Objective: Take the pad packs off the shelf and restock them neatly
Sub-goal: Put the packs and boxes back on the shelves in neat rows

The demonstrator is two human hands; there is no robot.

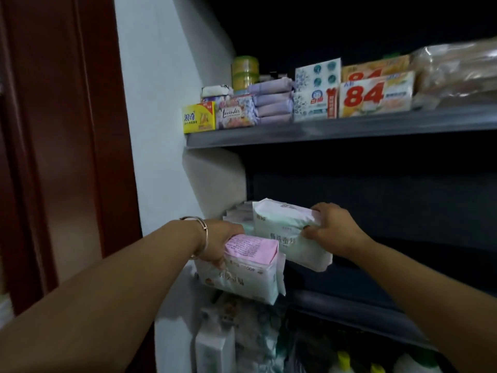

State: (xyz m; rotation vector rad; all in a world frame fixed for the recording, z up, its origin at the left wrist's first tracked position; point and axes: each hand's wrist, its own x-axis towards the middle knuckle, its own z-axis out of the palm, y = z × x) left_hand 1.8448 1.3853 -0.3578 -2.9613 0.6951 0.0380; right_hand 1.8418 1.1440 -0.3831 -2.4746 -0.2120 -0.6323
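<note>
Both hands on pad packs at the middle shelf

Left hand (217, 242), bracelet (200, 234) on wrist, grips a pink-topped pad pack (250, 267) from its left end, fingers curled around it, at the shelf's front edge. Right hand (332, 230) pinches the right end of a white-green pad pack (287, 232), thumb under, fingers over, tilted. More packs (238, 212) stacked behind in the left corner. Upper shelf (349, 129) carries soap boxes (376, 94) and purple packs (273, 103)

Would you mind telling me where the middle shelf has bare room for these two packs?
The middle shelf looks bare right of the right hand, though it is dark there. Its left end is crowded: stacked pad packs sit by the wall, behind the left hand.
</note>
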